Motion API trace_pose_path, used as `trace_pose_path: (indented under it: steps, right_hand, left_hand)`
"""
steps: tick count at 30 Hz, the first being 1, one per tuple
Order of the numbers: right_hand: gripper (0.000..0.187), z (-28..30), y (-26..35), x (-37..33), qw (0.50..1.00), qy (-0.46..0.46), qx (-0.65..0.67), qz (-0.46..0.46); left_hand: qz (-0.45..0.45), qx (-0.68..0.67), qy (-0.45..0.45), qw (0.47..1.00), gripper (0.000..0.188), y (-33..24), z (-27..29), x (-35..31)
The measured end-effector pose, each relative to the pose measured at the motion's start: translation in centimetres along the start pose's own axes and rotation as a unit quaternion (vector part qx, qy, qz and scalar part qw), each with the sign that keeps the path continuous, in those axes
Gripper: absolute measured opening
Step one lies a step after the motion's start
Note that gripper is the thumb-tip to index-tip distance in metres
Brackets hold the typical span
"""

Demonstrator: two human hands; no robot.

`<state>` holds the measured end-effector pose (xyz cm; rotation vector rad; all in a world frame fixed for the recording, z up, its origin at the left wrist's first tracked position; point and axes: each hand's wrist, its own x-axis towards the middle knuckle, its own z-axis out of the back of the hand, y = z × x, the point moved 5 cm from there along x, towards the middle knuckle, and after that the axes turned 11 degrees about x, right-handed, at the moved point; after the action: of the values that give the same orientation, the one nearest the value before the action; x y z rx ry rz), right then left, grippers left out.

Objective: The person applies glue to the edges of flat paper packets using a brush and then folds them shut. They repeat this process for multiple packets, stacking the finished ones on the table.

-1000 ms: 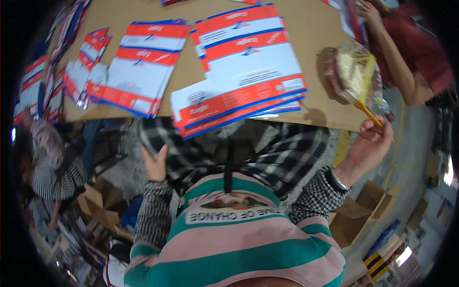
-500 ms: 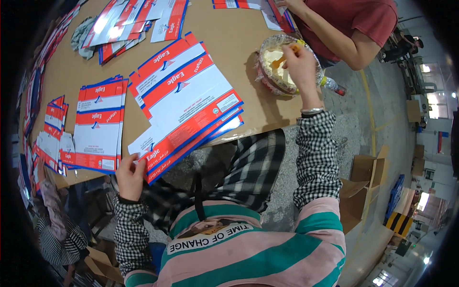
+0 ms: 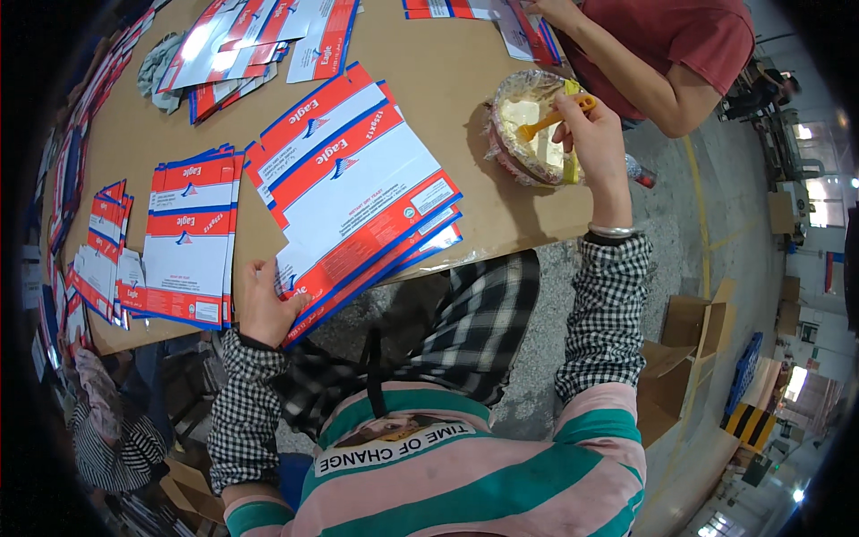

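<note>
Right hand (image 3: 592, 125) shifted onto orange brush (image 3: 553, 118) in bowl (image 3: 530, 130); grip closed on handle, long axis left-right. Left hand (image 3: 266, 304) pinned on flat carton stack (image 3: 358, 192), fingers spread.

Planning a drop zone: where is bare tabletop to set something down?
Bare brown tabletop lies between the central fanned stack of red, white and blue printed flat sheets and the film-lined bowl of pale paste, and above that stack. The left side is crowded with smaller sheet stacks.
</note>
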<state>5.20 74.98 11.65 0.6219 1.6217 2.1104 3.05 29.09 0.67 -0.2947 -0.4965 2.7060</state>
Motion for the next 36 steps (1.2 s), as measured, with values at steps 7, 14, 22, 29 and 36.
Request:
trace_pose_path:
  steps: [7,14,22,29,36]
  right_hand:
    - [0.018,0.7,2.5,-2.1,0.988,-0.043,0.142,0.044]
    - [0.024,-2.5,-1.5,-3.7,0.921,0.015,0.381,-0.08]
    - [0.038,-16.3,-12.2,-11.4,0.681,0.129,0.643,-0.325]
    - [0.048,-18.1,-12.6,-10.8,0.688,0.134,0.645,-0.306]
    - [0.054,-18.4,-10.0,-11.5,0.692,0.074,0.646,-0.315]
  left_hand:
    - [-0.001,0.005,-0.017,1.0,0.064,0.4,-0.8,0.1]
    - [0.01,-0.01,0.036,0.999,0.059,-2.4,0.6,2.3]
    - [0.019,-0.009,0.095,0.995,0.072,-3.0,0.4,2.6]
    - [0.037,-0.004,0.094,0.995,0.077,-3.2,0.4,3.5]
    - [0.119,0.053,0.123,0.984,0.054,-3.3,0.7,3.9]
